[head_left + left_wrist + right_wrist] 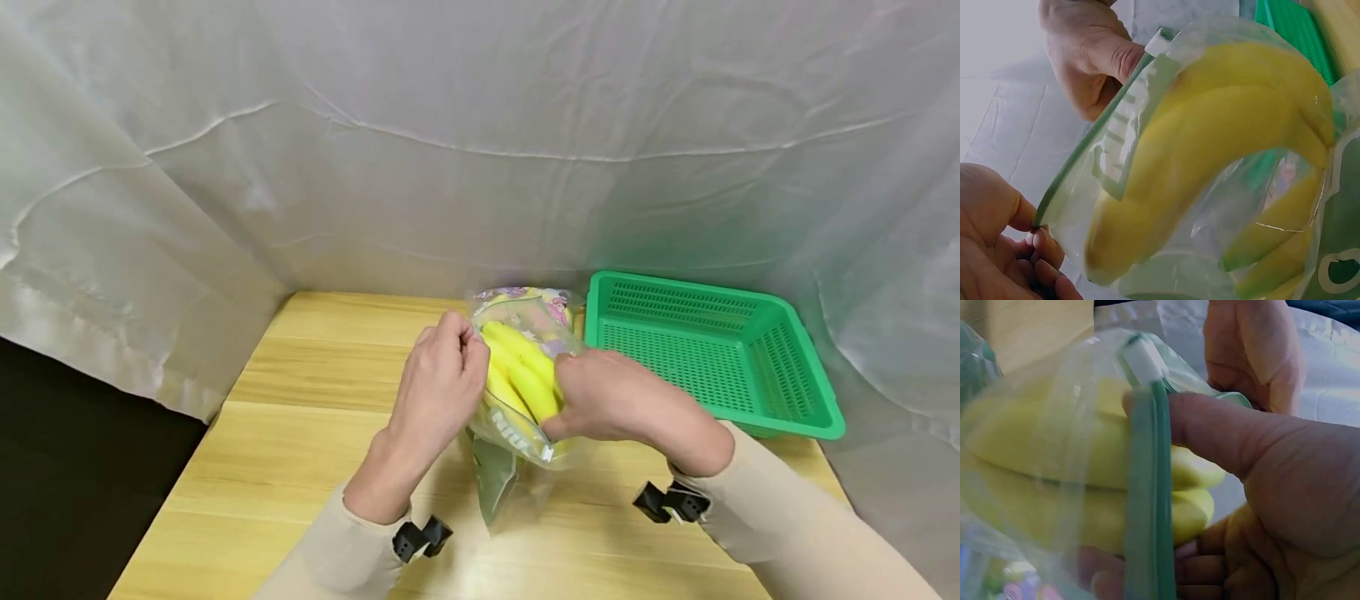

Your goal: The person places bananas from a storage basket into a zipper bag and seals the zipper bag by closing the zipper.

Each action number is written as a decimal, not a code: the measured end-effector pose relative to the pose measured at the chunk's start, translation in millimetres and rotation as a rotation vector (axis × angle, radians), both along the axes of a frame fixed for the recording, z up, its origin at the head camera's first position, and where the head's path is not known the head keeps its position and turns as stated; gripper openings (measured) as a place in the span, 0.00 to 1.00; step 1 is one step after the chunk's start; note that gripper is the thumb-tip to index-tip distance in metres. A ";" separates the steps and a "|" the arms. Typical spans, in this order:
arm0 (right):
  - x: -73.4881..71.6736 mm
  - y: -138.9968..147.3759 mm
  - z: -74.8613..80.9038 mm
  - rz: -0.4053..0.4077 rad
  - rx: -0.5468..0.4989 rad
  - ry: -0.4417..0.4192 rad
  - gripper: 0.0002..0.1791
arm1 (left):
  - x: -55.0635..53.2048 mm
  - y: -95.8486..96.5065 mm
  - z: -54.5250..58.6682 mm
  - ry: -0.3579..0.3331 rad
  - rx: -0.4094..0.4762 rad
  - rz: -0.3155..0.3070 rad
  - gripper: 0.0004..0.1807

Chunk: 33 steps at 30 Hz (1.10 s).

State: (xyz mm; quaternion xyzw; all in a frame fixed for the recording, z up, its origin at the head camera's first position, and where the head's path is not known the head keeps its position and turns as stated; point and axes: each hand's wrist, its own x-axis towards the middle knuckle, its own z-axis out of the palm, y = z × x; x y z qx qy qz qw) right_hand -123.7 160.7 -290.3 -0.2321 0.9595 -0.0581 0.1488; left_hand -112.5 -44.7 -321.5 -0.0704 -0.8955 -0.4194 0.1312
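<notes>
A clear zip bag (517,429) with a green-edged mouth and pale lettering is held over the table, a bunch of yellow bananas (528,367) inside it. My left hand (438,375) pinches one end of the bag's mouth between thumb and fingers, seen closely in the left wrist view. On the other side, my right hand (618,396) reaches in at the mouth. Its thumb (1210,422) lies over the bananas and its fingers curl beneath them, partly veiled by the plastic. A white zip slider (1159,42) sits at the far end of the green strip.
To the right stands a green perforated basket (813,367), close beside my right forearm. Behind the bag lies a colourful printed packet (558,304). The wooden table (300,475) ends at pale hanging cloth (450,208) at the back and right.
</notes>
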 end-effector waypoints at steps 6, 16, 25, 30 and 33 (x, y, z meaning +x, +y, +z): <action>2.2 -8.6 -3.3 -0.048 0.083 -0.036 0.20 | 2.7 -2.9 3.4 0.010 0.010 0.008 0.05; 7.2 -11.3 -9.2 -0.082 -0.085 0.153 0.27 | -2.1 -10.7 2.0 0.003 -0.018 0.059 0.07; 17.1 28.8 -3.0 -0.261 -0.183 0.402 0.21 | -3.7 -19.1 -0.1 0.002 -0.056 0.068 0.11; 6.3 25.3 3.4 -0.199 -0.341 0.434 0.19 | 7.7 -18.8 14.3 -0.013 -0.063 0.042 0.10; -2.1 18.2 14.1 -0.170 -0.421 0.521 0.16 | 17.1 -13.1 25.8 0.000 0.014 0.033 0.07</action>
